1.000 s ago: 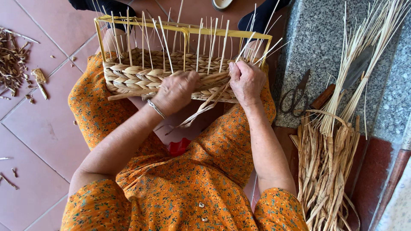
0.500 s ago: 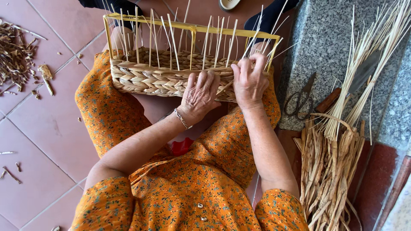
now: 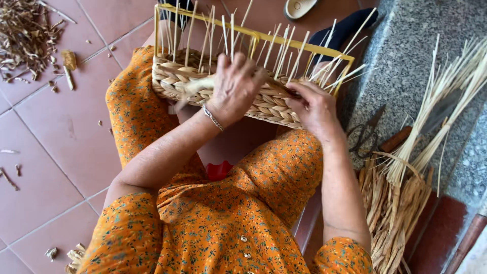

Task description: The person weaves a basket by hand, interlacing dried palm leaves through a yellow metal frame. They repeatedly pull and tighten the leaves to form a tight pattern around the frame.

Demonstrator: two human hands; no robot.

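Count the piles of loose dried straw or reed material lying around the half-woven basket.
2. A bundle of long pale dried reeds lies right of the woven straw basket; a heap of brown reed scraps lies top left on the tiles. More may sit off-frame.

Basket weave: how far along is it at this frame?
Done: several braided rows wrap the lower wall of the basket. In hand: the left hand presses on the woven wall among the upright stakes, and the right hand works the top row near the right end. Left: the stakes stand bare up to the yellow frame; a bundle of straw lies unused beside the person.
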